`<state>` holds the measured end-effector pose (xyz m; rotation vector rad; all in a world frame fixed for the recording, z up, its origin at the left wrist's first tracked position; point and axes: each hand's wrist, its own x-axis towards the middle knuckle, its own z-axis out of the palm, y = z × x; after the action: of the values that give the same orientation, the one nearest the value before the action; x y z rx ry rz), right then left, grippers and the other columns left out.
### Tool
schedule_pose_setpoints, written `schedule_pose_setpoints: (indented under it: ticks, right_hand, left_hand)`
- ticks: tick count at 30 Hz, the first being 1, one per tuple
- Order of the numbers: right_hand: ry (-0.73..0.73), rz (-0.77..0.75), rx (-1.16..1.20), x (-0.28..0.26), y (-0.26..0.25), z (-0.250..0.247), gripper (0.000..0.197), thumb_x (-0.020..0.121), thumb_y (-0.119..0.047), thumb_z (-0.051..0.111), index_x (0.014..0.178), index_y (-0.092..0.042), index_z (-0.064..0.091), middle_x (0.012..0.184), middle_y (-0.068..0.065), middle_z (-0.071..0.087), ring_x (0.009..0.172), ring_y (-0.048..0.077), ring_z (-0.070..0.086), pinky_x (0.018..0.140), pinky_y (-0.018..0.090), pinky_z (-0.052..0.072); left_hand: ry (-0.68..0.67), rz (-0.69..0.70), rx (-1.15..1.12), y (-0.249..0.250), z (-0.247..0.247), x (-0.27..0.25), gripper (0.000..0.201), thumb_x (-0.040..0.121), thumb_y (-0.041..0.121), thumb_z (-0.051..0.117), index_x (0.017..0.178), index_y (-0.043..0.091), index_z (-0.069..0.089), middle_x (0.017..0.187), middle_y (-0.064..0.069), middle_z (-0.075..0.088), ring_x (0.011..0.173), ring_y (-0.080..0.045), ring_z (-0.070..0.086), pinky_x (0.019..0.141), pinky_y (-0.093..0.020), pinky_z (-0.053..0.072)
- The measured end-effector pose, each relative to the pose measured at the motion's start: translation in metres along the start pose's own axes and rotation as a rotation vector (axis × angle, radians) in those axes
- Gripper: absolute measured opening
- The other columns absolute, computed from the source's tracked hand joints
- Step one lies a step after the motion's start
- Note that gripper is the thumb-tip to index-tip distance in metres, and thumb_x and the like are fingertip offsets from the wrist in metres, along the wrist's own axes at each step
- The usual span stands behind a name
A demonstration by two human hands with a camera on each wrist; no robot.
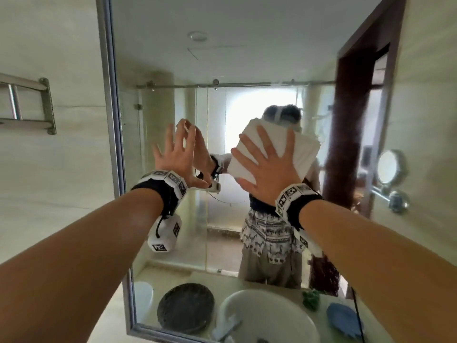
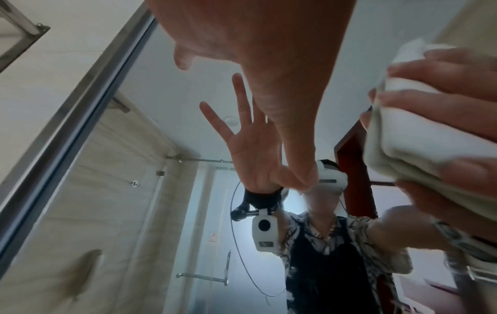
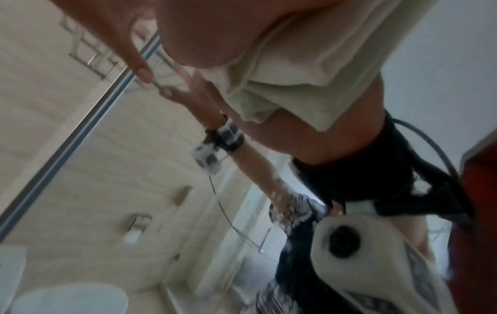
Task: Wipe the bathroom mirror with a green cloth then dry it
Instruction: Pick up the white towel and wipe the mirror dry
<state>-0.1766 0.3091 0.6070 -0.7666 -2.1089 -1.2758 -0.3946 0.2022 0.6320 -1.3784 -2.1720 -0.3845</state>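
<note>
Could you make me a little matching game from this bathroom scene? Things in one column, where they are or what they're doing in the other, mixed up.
Things:
1. left hand
2. right hand
3. white towel
4. green cloth

States:
A. lies crumpled on the counter beside the sink
B. folded, held flat against the mirror
C. bare, fingers spread, holding nothing
D. fingers spread, pressing on the towel

Pairs: 1-C, 2-D, 3-B, 4-A
</note>
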Motion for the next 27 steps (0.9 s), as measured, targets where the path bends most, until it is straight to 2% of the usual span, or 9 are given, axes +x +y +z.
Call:
schedule_pose_setpoints:
  ticks: [3, 7, 12, 14, 18, 20, 22, 24, 27]
  right_hand:
    - [-0.043, -0.11, -0.042, -0.009, -0.019, 0.007, 0.074, 0.091, -0.073, 0.019, 0.155, -0.038, 0.006, 0.164, -0.003, -0.004, 0.149, 0.036, -0.012, 0.103, 0.078, 0.002]
    - [-0.097, -0.152, -0.034, -0.009, -0.024, 0.008, 0.074, 0.091, -0.074, 0.022, 0.154, -0.039, 0.012, 0.164, -0.005, -0.001, 0.149, 0.035, -0.01, 0.102, 0.079, -0.001]
    - [-0.09, -0.05, 0.025, -0.002, -0.018, 0.002, 0.087, 0.086, -0.08, 0.022, 0.156, -0.031, 0.006, 0.164, -0.005, -0.001, 0.151, 0.027, -0.002, 0.108, 0.074, 0.001]
    - [-0.037, 0.088, 0.066, 0.01, -0.011, -0.003, 0.091, 0.085, -0.082, 0.018, 0.157, -0.028, 0.008, 0.164, -0.003, -0.001, 0.151, 0.026, 0.001, 0.109, 0.073, 0.002]
    - [0.091, 0.637, 0.17, 0.072, -0.004, -0.019, 0.092, 0.084, -0.084, 0.016, 0.156, -0.029, -0.003, 0.163, -0.002, -0.014, 0.15, 0.028, -0.01, 0.108, 0.074, -0.003]
    - [0.14, 0.842, 0.208, 0.105, -0.012, -0.026, 0.09, 0.087, -0.08, 0.016, 0.156, -0.027, -0.003, 0.164, 0.001, -0.01, 0.15, 0.03, -0.009, 0.106, 0.075, 0.0]
    - [0.179, 0.939, 0.212, 0.123, -0.024, -0.032, 0.088, 0.088, -0.078, 0.018, 0.157, -0.024, 0.004, 0.164, 0.003, -0.002, 0.15, 0.031, -0.004, 0.104, 0.075, 0.005]
    - [0.172, 0.9, 0.201, 0.123, -0.032, -0.033, 0.089, 0.088, -0.078, 0.017, 0.157, -0.024, 0.004, 0.164, 0.002, -0.002, 0.15, 0.031, -0.003, 0.106, 0.074, 0.005]
    - [0.056, 0.626, 0.137, 0.099, -0.051, -0.021, 0.091, 0.086, -0.082, 0.01, 0.156, -0.027, -0.006, 0.162, -0.001, -0.017, 0.149, 0.029, -0.013, 0.108, 0.073, -0.004]
  left_hand:
    - [0.035, 0.044, 0.01, -0.021, 0.004, 0.011, 0.159, 0.043, 0.082, 0.074, 0.148, 0.028, -0.032, 0.154, -0.005, -0.039, 0.145, -0.036, -0.027, 0.112, -0.071, 0.008]
    - [0.031, 0.123, -0.035, -0.035, 0.006, 0.024, 0.163, 0.036, 0.084, 0.075, 0.145, 0.034, -0.036, 0.15, 0.002, -0.046, 0.143, -0.033, -0.031, 0.11, -0.073, 0.009]
    - [0.023, 0.187, -0.075, -0.042, 0.011, 0.028, 0.159, 0.042, 0.084, 0.073, 0.143, 0.034, -0.038, 0.146, 0.002, -0.051, 0.14, -0.033, -0.036, 0.107, -0.077, 0.006]
    - [0.028, 0.206, -0.07, -0.043, 0.01, 0.026, 0.157, 0.044, 0.085, 0.071, 0.143, 0.032, -0.038, 0.146, 0.001, -0.05, 0.14, -0.034, -0.035, 0.107, -0.077, 0.004]
    - [0.07, 0.247, -0.103, -0.046, 0.013, 0.026, 0.155, 0.046, 0.084, 0.071, 0.145, 0.031, -0.037, 0.149, 0.0, -0.047, 0.141, -0.033, -0.034, 0.103, -0.076, -0.003]
    - [0.091, 0.255, -0.119, -0.048, 0.015, 0.026, 0.155, 0.046, 0.084, 0.072, 0.146, 0.032, -0.035, 0.15, 0.001, -0.046, 0.142, -0.032, -0.035, 0.103, -0.076, -0.003]
    - [0.086, 0.257, -0.125, -0.049, 0.015, 0.026, 0.154, 0.047, 0.083, 0.072, 0.146, 0.032, -0.035, 0.151, 0.001, -0.045, 0.142, -0.032, -0.035, 0.104, -0.077, -0.002]
    - [0.082, 0.259, -0.14, -0.049, 0.015, 0.025, 0.154, 0.047, 0.082, 0.073, 0.146, 0.032, -0.034, 0.152, 0.001, -0.044, 0.142, -0.031, -0.034, 0.105, -0.078, 0.0]
    - [0.085, 0.262, -0.148, -0.049, 0.015, 0.024, 0.154, 0.047, 0.082, 0.073, 0.147, 0.032, -0.033, 0.152, 0.002, -0.043, 0.142, -0.03, -0.034, 0.106, -0.078, -0.001]
